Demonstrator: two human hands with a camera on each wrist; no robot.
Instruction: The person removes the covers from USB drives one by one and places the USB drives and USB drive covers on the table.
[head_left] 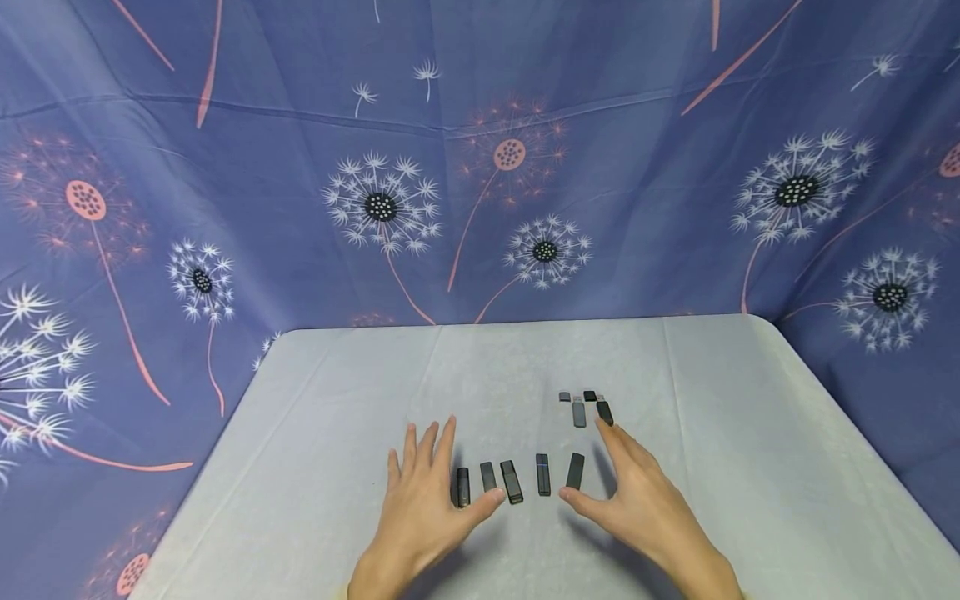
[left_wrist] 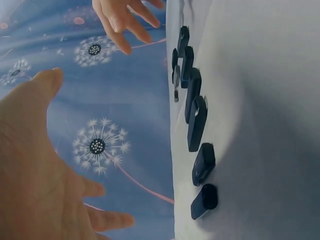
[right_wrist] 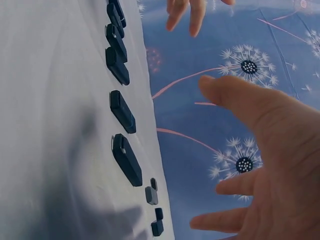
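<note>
My left hand point(head_left: 422, 517) hovers over the row's left end with its fingers spread and holds nothing. My right hand point(head_left: 647, 507) is held over the right end, also spread and without anything in it. Between and partly under them stands a row of several dark USB flash drives point(head_left: 543, 474); the hands hide part of the left end. Behind the right fingertips lie a grey USB flash drive point(head_left: 579, 414) and a black USB flash drive point(head_left: 604, 412), both with bare plugs. A grey cap point(head_left: 565, 397) and a black cap point(head_left: 589, 396) lie just beyond those plugs.
A white cloth covers the table point(head_left: 360, 375), with faint creases across it. Behind and at both sides hangs a blue curtain point(head_left: 285, 200) with a dandelion pattern, meeting the table's far edge.
</note>
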